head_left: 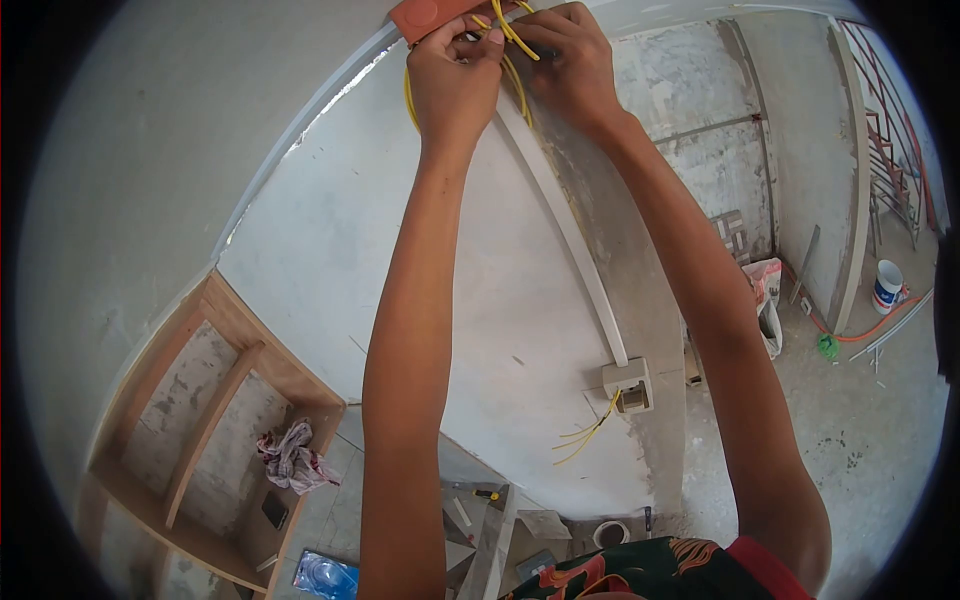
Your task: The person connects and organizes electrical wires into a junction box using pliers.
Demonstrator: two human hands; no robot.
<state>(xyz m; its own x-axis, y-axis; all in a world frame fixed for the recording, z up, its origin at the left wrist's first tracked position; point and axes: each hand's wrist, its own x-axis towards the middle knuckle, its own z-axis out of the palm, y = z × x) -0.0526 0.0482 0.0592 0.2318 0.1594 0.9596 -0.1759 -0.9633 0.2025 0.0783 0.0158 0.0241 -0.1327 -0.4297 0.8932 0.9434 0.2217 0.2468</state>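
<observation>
Both of my arms reach up to the top of the view, where several yellow electrical wires [515, 85] loop and hang. My left hand [455, 85] is closed in a pinch on a yellow wire, just below an orange box [422, 14] fixed high on the wall. Close beside it, my right hand [568, 62] has its fingers curled in at the wires; its fingertips are partly hidden, and it appears to grip a wire too. From the hands, a white trunking strip [570, 225] runs down the wall to an open socket box [628, 388] with yellow wire ends [590, 432] sticking out.
Wooden shelving [190, 440] stands at lower left, holding a crumpled cloth [295, 458] and a phone-like dark object [274, 510]. A blue package [325, 577] lies below. At right are a white bucket [887, 287], an orange cable [880, 328], sacks [768, 310] and a metal stair railing [890, 140].
</observation>
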